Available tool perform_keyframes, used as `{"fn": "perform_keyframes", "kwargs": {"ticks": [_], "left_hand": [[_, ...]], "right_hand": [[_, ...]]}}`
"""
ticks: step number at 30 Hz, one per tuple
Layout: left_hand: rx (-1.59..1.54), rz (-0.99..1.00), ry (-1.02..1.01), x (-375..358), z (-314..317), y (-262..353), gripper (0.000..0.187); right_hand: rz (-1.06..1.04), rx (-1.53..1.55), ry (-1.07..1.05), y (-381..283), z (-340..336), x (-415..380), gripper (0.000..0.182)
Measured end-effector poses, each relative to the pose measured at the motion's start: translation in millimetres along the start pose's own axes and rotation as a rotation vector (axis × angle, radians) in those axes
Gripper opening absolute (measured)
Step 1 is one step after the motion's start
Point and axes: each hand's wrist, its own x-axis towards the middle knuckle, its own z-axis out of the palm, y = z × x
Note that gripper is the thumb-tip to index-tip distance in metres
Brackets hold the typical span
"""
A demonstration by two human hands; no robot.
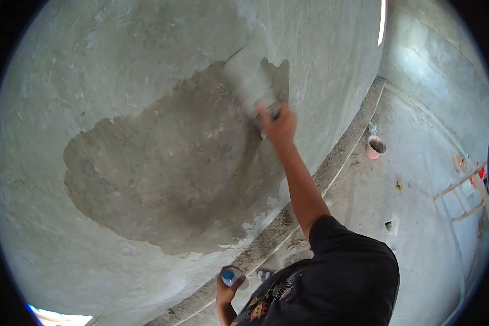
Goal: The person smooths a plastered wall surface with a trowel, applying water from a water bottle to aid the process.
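A: I've got the right hand [277, 124] up high, arm stretched out, fingers wrapped tight around the dark handle of a flat, pale plaster-coated trowel [250, 81]. The blade lies flat against the grey cement wall [92, 60].

B: Where exactly on the wall?

A: At the top right edge of the big dark, damp patch of plaster [163, 168]. The blade straddles the border where the dark patch meets the lighter, drier surface. It tilts up and to the left from the hand.

B: And the other one?

A: The left hand [226, 288] is low, close to my body beside the black printed T-shirt [337, 271]. It's closed around a small clear plastic bottle with a blue cap [231, 277], held roughly upright.

B: Anything else around?

A: On the concrete floor [418, 217], well apart from me, sits 1 pinkish round bucket [376, 146] near the foot of the wall. Far right, a light wooden frame [464, 195] leans over the floor. I can't tell what it is.
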Motion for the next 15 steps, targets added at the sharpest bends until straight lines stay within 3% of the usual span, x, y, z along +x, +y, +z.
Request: {"fn": "perform_keyframes", "kwargs": {"ticks": [2, 3, 6, 7, 9, 10, 12, 13, 14, 15], "left_hand": [[0.074, 0.046, -0.015, -1.9, -24.3, -7.7, 0.034], [0.105, 0.071, -0.021, -7.2, -31.0, -6.5, 0.035], [0.137, 0.014, -0.004, -6.7, -46.5, -3.6, 0.035], [0.104, 0.056, 0.007, -0.6, -46.3, -4.9, 0.034], [0.082, 0.003, 0.037, 4.9, -48.7, -0.6, 0.033], [0.085, 0.034, -0.01, 12.9, -48.7, 1.5, 0.031], [0.085, 0.058, -0.036, 24.8, -43.4, 3.5, 0.031], [0.093, 0.094, -0.049, 32.4, -40.4, 7.2, 0.031], [0.009, 0.076, -0.066, 39.5, -33.3, 12.5, 0.034], [0.002, 0.041, -0.094, 52.3, -29.4, 12.1, 0.037]], "right_hand": [[0.423, 0.203, 0.162, 20.7, 1.1, 40.6, 0.053], [0.427, 0.194, 0.164, 18.9, 2.7, 35.4, 0.053], [0.004, 0.014, 0.211, 4.7, 14.6, -2.2, 0.061], [-0.013, 0.01, 0.228, 20.6, 21.9, 4.9, 0.061], [0.283, -0.083, 0.116, 49.1, 12.9, -9.9, 0.061], [0.551, 0.044, 0.12, 64.1, 1.9, 8.4, 0.059], [0.468, 0.055, 0.105, 49.4, -7.4, 16.2, 0.058], [0.384, 0.085, 0.093, 36.6, -2.9, 21.1, 0.058], [0.173, 0.066, 0.163, 14.8, 3.8, 13.6, 0.059], [0.161, 0.079, 0.174, 10.7, 9.8, 30.6, 0.059]]}}
